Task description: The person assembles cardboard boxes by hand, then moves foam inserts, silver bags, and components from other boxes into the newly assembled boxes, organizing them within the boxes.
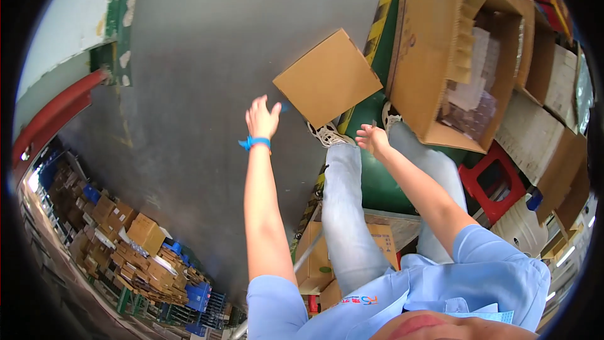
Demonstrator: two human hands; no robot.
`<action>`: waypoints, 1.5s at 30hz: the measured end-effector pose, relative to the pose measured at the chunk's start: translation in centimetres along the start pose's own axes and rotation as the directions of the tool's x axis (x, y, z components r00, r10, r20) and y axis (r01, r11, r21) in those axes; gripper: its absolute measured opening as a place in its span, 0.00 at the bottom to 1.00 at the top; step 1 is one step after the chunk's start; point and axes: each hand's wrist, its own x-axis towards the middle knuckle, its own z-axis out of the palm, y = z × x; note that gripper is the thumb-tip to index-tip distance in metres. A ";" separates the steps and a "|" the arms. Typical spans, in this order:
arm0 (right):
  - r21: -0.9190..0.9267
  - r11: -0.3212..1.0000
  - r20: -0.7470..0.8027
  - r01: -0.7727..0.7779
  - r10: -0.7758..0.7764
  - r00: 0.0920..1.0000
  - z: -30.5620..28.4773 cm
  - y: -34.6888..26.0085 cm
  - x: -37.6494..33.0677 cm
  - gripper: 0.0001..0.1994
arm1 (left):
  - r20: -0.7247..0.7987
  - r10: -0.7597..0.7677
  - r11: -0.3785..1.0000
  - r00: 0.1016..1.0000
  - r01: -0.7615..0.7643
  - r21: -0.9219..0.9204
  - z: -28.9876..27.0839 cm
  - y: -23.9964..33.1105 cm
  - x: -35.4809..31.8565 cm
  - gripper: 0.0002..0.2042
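Note:
A plain closed cardboard box (328, 79) sits at an angle in front of my shoes, between and beyond my two hands. My left hand (263, 119), with a blue band on the wrist, is spread beside the box's near left corner, apart from it. A small blue spot shows by its thumb; I cannot make out what it is. My right hand (374, 141) hovers near the box's near right side, fingers apart and slightly bent, not touching it. A tiny dark patch at its fingertips is too small to name.
A large open carton (425, 56) with cardboard dividers and clear wrapping stands at right. Beyond it are more cartons and a red plastic stool (494, 182). Yellow-black tape (384, 12) edges the green floor. Flattened cardboard (135, 264) is piled lower left. Another carton (314, 258) is behind my legs.

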 end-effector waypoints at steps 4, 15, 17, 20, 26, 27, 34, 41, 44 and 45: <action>0.414 0.910 -0.208 0.008 0.085 0.974 0.0 3.0 11.8 0.18 | 0.139 0.076 0.991 0.987 -0.090 0.096 6.1 1.4 11.9 0.29; 0.885 0.462 -0.081 0.051 0.047 0.996 3.2 1.4 17.1 0.13 | 0.655 0.094 0.906 0.750 0.208 -0.368 12.6 0.0 16.1 0.46; 0.848 0.514 -0.162 0.128 0.022 0.987 2.6 1.6 17.2 0.12 | 0.659 0.024 0.921 0.752 0.239 -0.307 13.3 0.1 14.6 0.50; 0.796 0.558 -0.261 0.233 -0.031 0.965 0.4 2.4 17.5 0.11 | 0.617 0.010 0.928 0.787 0.223 -0.299 14.7 -0.5 10.3 0.50; 0.672 0.735 -0.200 0.096 0.055 0.978 -0.3 3.2 19.4 0.13 | 0.531 -0.005 0.781 0.848 0.335 -0.527 17.6 -4.6 7.4 0.44; 0.617 0.779 -0.244 0.113 0.053 0.968 -0.6 3.3 19.2 0.14 | 0.529 0.017 0.786 0.848 0.316 -0.531 17.3 -4.0 7.4 0.43; 0.634 0.770 -0.330 0.070 0.188 0.925 -3.2 2.9 14.4 0.13 | 0.629 0.028 0.654 0.777 0.461 -0.599 10.4 1.5 -0.5 0.39; 0.415 0.898 -0.255 0.145 -0.038 0.966 -3.5 0.1 -2.0 0.11 | 0.483 -0.063 0.386 0.873 0.468 -0.795 -2.9 6.4 -17.2 0.37; 0.301 0.932 -0.148 0.202 -0.163 0.975 -5.7 -3.5 -9.0 0.11 | 0.369 -0.091 0.438 0.925 0.371 -0.819 -9.7 11.7 -24.2 0.31; 0.259 0.939 -0.094 0.225 -0.207 0.974 -6.9 -4.6 -10.8 0.10 | 0.324 -0.109 0.501 0.940 0.333 -0.799 -11.6 13.1 -26.5 0.29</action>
